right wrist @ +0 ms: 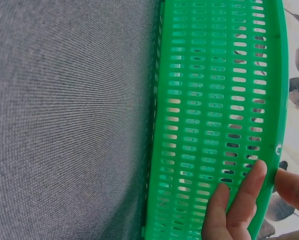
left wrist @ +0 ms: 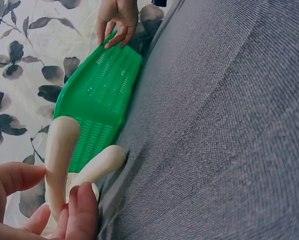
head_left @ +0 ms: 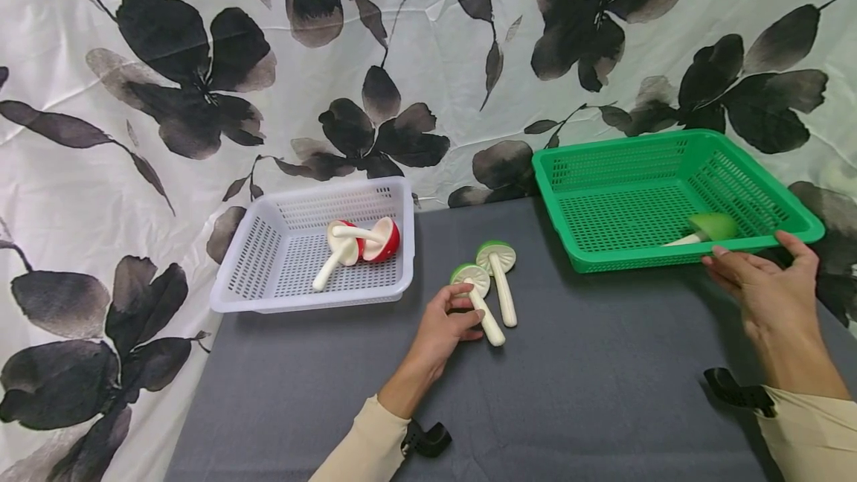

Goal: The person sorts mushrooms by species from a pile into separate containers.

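My left hand [head_left: 442, 329] pinches the pale stem of a green-capped toy mushroom [head_left: 492, 327] at the middle of the table. In the left wrist view, the thumb meets one side of that stem [left wrist: 61, 145] and the fingers the other. Right beside it lies a second green-capped mushroom [head_left: 505, 296], its stem pointing toward me. My right hand [head_left: 780, 292] grips the near rim of the green basket [head_left: 623, 260] close to its right corner, with fingers against the outer wall [right wrist: 199, 105] in the right wrist view. Inside that basket sits another green-capped mushroom [head_left: 715, 226].
At the left stands a white basket [head_left: 308, 303] holding two red-capped mushrooms [head_left: 387, 242]. Grey cloth [head_left: 576, 393] covers the table. Behind both baskets hangs a white curtain with dark flowers [head_left: 469, 95].
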`<action>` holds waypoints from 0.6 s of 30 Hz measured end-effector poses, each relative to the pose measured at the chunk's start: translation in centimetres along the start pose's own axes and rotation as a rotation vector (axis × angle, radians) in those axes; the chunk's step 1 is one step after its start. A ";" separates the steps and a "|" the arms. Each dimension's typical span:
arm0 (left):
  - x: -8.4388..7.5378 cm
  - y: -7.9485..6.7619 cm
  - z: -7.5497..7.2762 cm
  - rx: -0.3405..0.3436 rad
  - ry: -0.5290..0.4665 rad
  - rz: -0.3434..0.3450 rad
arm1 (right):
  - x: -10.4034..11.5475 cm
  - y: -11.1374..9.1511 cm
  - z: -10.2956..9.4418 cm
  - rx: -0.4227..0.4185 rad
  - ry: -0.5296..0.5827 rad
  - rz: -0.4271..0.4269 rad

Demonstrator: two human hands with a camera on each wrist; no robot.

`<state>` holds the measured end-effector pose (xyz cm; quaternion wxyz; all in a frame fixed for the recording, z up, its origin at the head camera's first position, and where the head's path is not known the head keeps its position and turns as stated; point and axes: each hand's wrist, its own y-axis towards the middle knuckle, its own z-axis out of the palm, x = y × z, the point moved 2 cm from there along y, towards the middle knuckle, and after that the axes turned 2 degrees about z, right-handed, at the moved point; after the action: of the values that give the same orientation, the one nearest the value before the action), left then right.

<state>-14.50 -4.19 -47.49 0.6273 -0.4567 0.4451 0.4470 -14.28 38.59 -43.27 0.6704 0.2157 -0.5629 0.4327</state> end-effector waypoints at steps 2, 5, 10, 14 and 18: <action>0.0 0.0 0.0 0.000 -0.009 -0.002 | 0.0 0.0 0.0 0.000 -0.002 -0.001; 0.1 0.0 0.0 0.007 -0.022 -0.003 | 0.0 0.0 0.0 0.002 0.011 -0.002; 0.1 0.1 0.0 0.020 -0.018 0.004 | 0.0 0.0 -0.1 -0.001 0.011 -0.002; -0.2 0.3 -0.1 0.032 -0.002 0.026 | 0.0 0.0 -0.1 -0.001 0.009 -0.006; -0.5 0.4 -0.2 0.041 -0.008 0.046 | 0.0 -0.1 -0.1 0.002 0.013 -0.009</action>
<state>-15.01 -4.36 -47.09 0.6278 -0.4317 0.4618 0.4540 -14.19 38.61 -43.25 0.6756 0.2162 -0.5571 0.4318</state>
